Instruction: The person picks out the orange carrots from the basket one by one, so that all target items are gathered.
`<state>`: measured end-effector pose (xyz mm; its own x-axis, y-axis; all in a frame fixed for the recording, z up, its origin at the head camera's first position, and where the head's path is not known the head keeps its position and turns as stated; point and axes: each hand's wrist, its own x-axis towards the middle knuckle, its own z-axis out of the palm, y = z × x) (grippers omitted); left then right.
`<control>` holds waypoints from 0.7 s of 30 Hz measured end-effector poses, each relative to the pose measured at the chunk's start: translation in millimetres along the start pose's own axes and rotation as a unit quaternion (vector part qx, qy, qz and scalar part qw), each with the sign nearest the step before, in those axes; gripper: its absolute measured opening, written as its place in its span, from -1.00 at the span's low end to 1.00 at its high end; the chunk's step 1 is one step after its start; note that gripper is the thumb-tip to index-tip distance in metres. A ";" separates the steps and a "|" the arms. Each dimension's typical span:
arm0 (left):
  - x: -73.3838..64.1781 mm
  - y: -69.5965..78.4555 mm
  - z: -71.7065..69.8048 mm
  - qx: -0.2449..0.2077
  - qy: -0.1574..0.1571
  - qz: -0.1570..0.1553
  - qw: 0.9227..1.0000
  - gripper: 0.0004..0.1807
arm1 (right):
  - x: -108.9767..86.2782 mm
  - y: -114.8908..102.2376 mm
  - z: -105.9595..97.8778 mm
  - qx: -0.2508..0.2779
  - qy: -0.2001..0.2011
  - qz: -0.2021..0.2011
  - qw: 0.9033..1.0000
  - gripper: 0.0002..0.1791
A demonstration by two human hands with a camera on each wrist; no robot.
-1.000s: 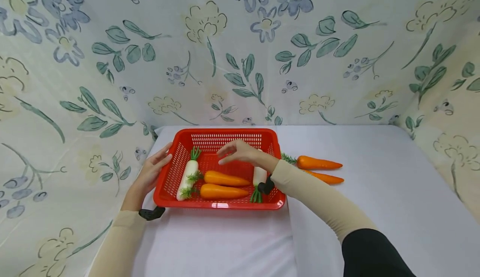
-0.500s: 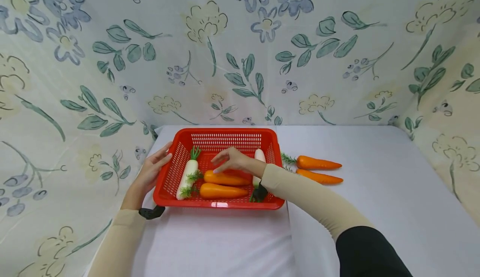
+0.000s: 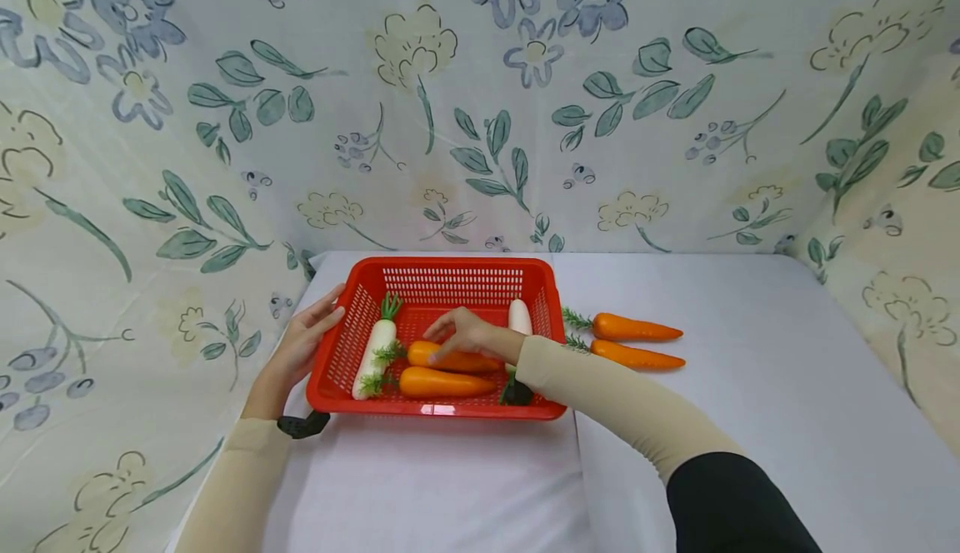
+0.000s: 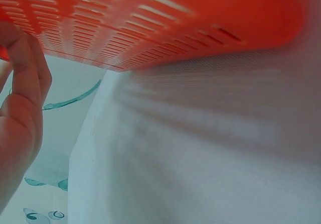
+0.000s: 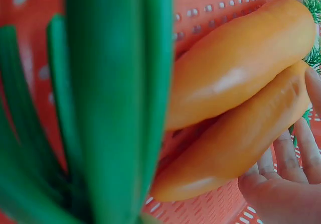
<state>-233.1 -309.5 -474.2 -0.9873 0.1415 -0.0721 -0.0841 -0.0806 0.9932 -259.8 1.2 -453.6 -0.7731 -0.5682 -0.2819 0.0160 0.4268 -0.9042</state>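
Observation:
A red plastic basket [image 3: 367, 408] stands on the white-covered table. At its left rim my left hand [image 3: 300, 338] holds on; in the left wrist view the bent fingers [image 4: 27, 68] lie against the slotted wall. My right hand [image 3: 468, 333] is inside the basket, thumb and fingers about the rear carrot [image 5: 241, 138]. Just in front of it lies a second carrot [image 3: 444, 383], side by side with it. A white radish [image 3: 378, 351] rests along the left wall. Another white radish [image 3: 519, 316] is at the right, partly hidden by my wrist, its green stalks [image 5: 110, 103] large in the right wrist view.
Two more carrots, a rear one [image 3: 637, 327] and a front one [image 3: 637, 356], lie on the white cloth [image 3: 750, 420] right of the basket, leafy ends towards it. A floral curtain [image 3: 480, 103] hangs behind the table and along its sides.
My right hand has come down and slightly left, from above the basket's middle onto the rear carrot, and its fingers have closed about it. The left hand stays at the rim.

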 end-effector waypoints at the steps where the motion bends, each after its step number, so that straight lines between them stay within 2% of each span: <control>1: 0.2 0.1 0.1 -0.001 -0.001 0.001 1.000 -0.33 | 0.0 0.4 0.4 -0.003 0.002 0.000 1.000 -0.57; 7: -0.1 0.4 0.4 -0.004 -0.001 0.001 1.000 -0.35 | 0.6 1.4 2.1 -0.028 0.011 0.013 0.999 -0.59; 14: -1.5 1.2 0.5 -0.006 -0.004 0.008 1.000 -0.35 | 0.9 0.0 0.8 -0.034 0.013 0.012 0.999 -0.64; 21: -1.2 1.1 0.8 -0.011 -0.006 0.000 1.000 -0.34 | 1.9 2.3 -0.3 -0.036 0.006 0.006 0.999 -0.62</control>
<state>-231.9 -309.0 -473.0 -0.9857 0.1530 -0.0709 -0.0870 -0.1013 0.9910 -261.4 1.4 -456.1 -0.7802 -0.5548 -0.2890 -0.0193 0.4831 -0.8753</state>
